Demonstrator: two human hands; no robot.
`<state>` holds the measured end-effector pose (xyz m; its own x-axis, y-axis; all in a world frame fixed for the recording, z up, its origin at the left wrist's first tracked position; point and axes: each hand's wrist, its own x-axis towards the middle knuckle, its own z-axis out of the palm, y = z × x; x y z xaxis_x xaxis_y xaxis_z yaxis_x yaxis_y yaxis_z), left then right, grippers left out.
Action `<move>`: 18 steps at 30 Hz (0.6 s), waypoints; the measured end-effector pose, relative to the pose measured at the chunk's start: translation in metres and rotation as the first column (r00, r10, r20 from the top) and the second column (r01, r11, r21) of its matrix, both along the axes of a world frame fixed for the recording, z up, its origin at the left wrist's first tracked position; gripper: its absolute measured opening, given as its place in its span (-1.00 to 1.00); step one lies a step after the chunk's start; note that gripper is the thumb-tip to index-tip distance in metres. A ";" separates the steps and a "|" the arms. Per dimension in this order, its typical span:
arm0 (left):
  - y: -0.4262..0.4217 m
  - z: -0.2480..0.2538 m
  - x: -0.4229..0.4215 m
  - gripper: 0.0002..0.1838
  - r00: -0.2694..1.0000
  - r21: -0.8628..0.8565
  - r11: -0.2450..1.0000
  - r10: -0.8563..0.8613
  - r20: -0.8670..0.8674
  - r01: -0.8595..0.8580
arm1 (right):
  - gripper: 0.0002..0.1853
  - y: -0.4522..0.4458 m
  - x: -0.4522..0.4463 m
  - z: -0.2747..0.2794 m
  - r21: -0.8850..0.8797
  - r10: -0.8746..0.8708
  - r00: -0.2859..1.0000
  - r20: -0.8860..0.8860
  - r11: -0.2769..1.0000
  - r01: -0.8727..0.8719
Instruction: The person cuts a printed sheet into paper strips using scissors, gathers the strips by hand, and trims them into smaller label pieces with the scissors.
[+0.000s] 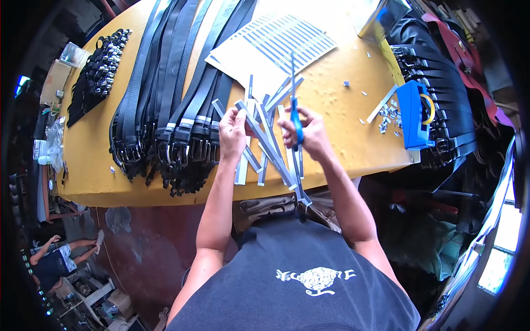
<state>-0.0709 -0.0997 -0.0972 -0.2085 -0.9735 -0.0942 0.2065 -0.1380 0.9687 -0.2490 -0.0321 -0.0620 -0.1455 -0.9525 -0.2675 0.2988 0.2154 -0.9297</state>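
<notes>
My left hand (232, 132) pinches a long grey-and-white paper strip (267, 144) that slants down toward the table's near edge. In my right hand (309, 132) is a pair of scissors (297, 118), its blue handles around my fingers and its blades pointing away from me. More cut strips (241, 174) lie loosely criss-crossed between and under both hands. Just beyond them rest white sheets (276, 44) printed with dark parallel bars. Whether a strip also touches my right fingers, I cannot tell.
Black belts with metal buckles (182, 99) cover the left of the yellow tabletop (88, 176). Smaller buckled straps (102, 69) sit farther left. On the right are a blue tape dispenser (415, 116), small scraps (390, 117) and hanging belts (441, 88). Another person (55, 262) is at lower left.
</notes>
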 end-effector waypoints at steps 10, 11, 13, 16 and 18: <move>0.047 -0.008 0.007 -0.84 0.979 -0.070 0.997 0.023 0.201 -0.009 | -0.30 0.083 -0.079 0.017 0.203 0.037 0.713 -0.700 0.968 0.149; 0.047 -0.008 0.003 -0.80 0.972 -0.115 0.993 0.045 0.232 -0.018 | -0.31 0.084 -0.088 0.020 0.197 0.038 0.598 -0.801 0.959 0.202; 0.048 0.003 -0.002 -0.73 0.936 -0.148 0.989 0.043 0.350 0.010 | -0.36 0.085 -0.117 0.013 0.162 0.062 0.418 -0.907 0.964 0.208; 0.043 0.002 -0.007 -0.65 0.901 -0.199 0.979 0.041 0.431 0.051 | -0.38 0.073 -0.139 0.010 0.179 0.168 0.076 -0.983 0.969 0.171; 0.040 0.004 -0.010 -0.65 0.893 -0.228 0.971 0.042 0.449 0.068 | -0.34 0.060 -0.146 0.013 0.272 0.291 -0.107 -0.951 0.949 0.159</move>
<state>-0.0814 -0.0597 -0.0927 -0.2107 -0.9764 0.0465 -0.2569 0.1012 0.9611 -0.3946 0.0280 -0.0493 -0.3988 -0.9134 -0.0816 -0.9100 0.4052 -0.0882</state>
